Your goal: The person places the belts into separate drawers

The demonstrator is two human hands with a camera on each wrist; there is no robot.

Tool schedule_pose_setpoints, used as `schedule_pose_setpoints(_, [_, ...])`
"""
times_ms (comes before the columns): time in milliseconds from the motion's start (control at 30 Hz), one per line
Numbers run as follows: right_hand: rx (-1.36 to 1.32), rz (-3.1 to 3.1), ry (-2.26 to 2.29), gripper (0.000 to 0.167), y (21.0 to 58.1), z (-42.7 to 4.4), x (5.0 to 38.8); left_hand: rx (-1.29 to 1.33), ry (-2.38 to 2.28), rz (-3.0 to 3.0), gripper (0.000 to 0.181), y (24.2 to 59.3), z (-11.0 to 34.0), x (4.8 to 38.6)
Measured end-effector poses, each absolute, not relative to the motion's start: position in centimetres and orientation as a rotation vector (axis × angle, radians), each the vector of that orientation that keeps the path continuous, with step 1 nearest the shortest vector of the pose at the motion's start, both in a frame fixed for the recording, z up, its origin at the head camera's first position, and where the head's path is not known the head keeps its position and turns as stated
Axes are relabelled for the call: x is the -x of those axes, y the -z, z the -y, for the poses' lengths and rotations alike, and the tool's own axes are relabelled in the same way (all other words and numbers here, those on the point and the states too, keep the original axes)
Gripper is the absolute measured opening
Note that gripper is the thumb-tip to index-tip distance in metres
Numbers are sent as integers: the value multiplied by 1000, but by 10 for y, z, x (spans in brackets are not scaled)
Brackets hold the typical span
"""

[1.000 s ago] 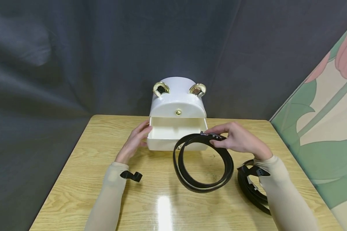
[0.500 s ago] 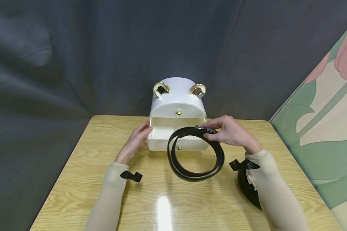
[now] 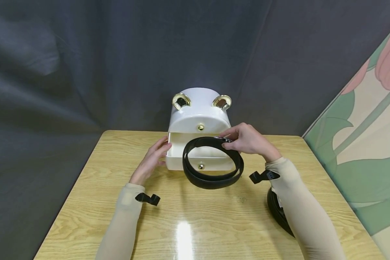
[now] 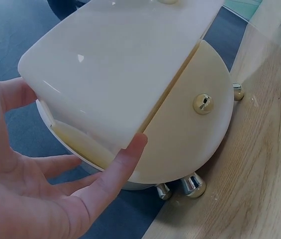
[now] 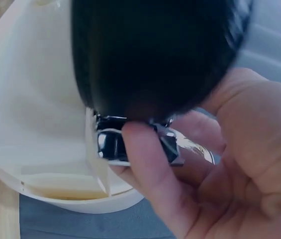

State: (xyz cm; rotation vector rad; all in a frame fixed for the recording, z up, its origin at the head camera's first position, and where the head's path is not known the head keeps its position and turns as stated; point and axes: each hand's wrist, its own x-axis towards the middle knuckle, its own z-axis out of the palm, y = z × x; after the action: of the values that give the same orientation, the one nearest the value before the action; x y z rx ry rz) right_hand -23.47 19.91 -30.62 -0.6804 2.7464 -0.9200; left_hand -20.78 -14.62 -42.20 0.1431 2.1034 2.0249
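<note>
The right hand (image 3: 248, 141) has carried the coiled black belt (image 3: 211, 183) further away from the person and to the left over the last second, so the loop now hangs across the drawer (image 3: 174, 163). The left hand (image 3: 149, 162) and the white box (image 3: 199, 104) with its shiny ears stay where they were.

From where I stand, the lower drawer is already out and the belt is already coiled and off the tabletop (image 3: 100, 162). The belt isn't lying in the drawer: the top of the loop overlaps the opening, the bottom dangles in front, and I can't tell whether any of it touches the drawer. The right fingers pinch it at the metal buckle (image 3: 225, 139). The left fingers are spread loosely, touching the drawer's left side, holding nothing up.

I'd call this the middle of the job, with the coil still to be set down. A second black belt (image 3: 276, 213) rests on the tabletop over to the right, partly hidden by the sleeve (image 3: 308, 213), and looks untouched.
</note>
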Motion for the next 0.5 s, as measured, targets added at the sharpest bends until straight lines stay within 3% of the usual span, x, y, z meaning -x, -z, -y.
schedule_pose_setpoints(500, [476,-2691,905,36,318,-186,249,-111,-2047,-2074,68,425,139,207])
